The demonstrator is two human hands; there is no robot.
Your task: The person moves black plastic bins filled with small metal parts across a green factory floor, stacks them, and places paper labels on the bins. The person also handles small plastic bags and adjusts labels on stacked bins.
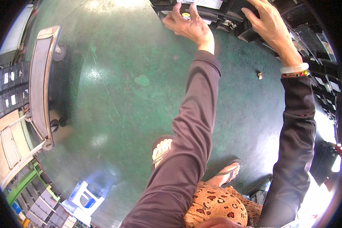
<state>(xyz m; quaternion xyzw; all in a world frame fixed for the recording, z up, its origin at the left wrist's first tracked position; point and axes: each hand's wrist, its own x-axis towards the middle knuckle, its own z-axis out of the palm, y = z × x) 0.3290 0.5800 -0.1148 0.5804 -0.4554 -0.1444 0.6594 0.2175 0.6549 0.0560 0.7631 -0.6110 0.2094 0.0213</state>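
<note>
At the top of the view, my left hand [190, 27] is at the front edge of a black plastic crate [209, 16]. Its thumb and fingers are apart and partly bent, and nothing is visibly held in them. Between them shows a small round yellow spot [186, 15]; I cannot tell whether it is part of the crate. My right hand [269, 28] reaches over black crates farther right, thumb spread from the fingers. The picture's top edge cuts off its fingertips. A white label [205, 3] lies on the crate between both hands.
More black crates [306, 34] line the right side. A wheeled cart [40, 72] stands at the left, with a white and blue plastic stool [84, 199] at lower left. A small scrap [259, 75] lies on the green floor [133, 102]. My sandalled feet are below.
</note>
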